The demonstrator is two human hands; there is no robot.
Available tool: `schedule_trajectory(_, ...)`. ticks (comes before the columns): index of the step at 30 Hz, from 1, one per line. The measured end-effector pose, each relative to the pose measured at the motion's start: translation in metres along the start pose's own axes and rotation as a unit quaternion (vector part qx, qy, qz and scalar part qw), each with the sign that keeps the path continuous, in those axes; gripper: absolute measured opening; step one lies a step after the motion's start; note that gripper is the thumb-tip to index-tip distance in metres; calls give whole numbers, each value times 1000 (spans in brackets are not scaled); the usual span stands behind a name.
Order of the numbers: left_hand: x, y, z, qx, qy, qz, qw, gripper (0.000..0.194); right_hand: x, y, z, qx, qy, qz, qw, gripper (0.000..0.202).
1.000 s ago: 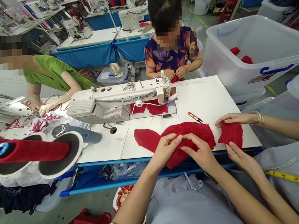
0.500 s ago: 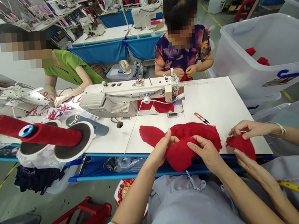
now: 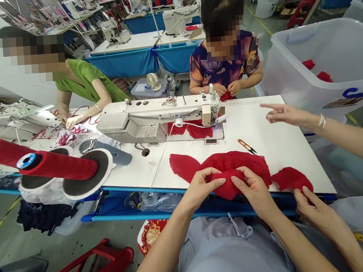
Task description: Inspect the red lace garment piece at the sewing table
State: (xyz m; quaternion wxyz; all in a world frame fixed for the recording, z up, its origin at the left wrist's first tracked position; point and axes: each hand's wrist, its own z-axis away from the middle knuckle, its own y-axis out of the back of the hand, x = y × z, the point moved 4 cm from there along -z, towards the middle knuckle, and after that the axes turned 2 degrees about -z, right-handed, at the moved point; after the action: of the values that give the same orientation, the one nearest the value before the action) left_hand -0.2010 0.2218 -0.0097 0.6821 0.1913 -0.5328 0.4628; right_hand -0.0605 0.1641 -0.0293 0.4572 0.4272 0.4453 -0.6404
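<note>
A piece of red fabric (image 3: 228, 189) hangs over the table's front edge, pinched between both my hands. My left hand (image 3: 203, 187) grips its left side with the thumb on top. My right hand (image 3: 252, 189) closes on its right side, the thumb pressed near the middle. Behind my hands lies a larger red fabric piece (image 3: 239, 159), textured and partly covered. To its left is a smooth red panel (image 3: 183, 165). Another red piece (image 3: 292, 178) lies at the right, held at its edge by a co-worker's hand (image 3: 312, 203).
A white sewing machine (image 3: 155, 119) stands beyond, with red fabric under its head. Orange-handled thread snips (image 3: 247, 146) lie on the white table (image 3: 277, 133). A co-worker's other hand (image 3: 287, 115) points across the right side. Red thread cones (image 3: 59, 164) stand left; a clear bin (image 3: 325, 55) stands right.
My hands have shifted their hold, drawing the fabric's upper edge together between the thumbs. The neighbouring co-worker's far hand has left the red piece and moved forward, finger extended.
</note>
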Motion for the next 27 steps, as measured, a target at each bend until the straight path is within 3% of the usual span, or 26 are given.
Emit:
schedule_trajectory(3, 1, -1, 1, 29, -9, -2, 1000, 30, 1, -1, -1, -5, -11, 2, 1000, 36)
schedule_trajectory(5, 2, -2, 0, 37, -16, -8, 999, 30, 2, -5, -1, -40, -24, 14, 999, 40)
schedule_trajectory(8, 1, -1, -2, 48, -24, -18, 998, 31, 3, -9, 0, -77, -27, 53, 995, 32)
schedule_trajectory(14, -10, 11, -7, 134, -29, 30, 990, 39, 3, -10, 2, -60, -37, 13, 997, 30)
schedule_trajectory(17, -16, 8, -7, 90, 18, 26, 995, 51, 3, -9, 2, -46, -33, -4, 998, 32)
schedule_trajectory(27, -11, 0, 1, 19, 52, 31, 998, 37, 9, -10, 4, -58, -6, 45, 997, 29)
